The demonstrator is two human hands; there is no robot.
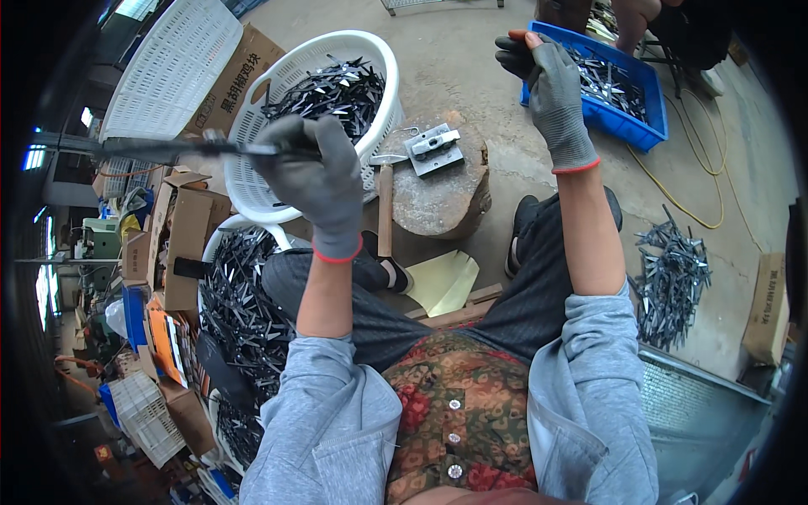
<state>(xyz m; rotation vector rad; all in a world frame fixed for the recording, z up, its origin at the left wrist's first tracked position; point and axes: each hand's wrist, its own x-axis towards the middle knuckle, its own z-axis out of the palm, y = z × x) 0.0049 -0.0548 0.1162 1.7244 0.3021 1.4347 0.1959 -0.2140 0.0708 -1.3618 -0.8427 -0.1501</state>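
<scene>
Bare concrete floor (pixel 471 50), cardboard boxes (pixel 181 244) stacked left, daylit windows (pixel 35 156) beyond.

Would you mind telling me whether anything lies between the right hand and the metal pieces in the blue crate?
Nothing visible does. The right hand is already at the near rim of the blue crate, right beside the metal pieces.

Around the wooden stump (pixel 442 198): a hammer (pixel 385 202) against its left side, yellow cable (pixel 690 198) far right, cardboard boxes (pixel 181 244) far left.
</scene>
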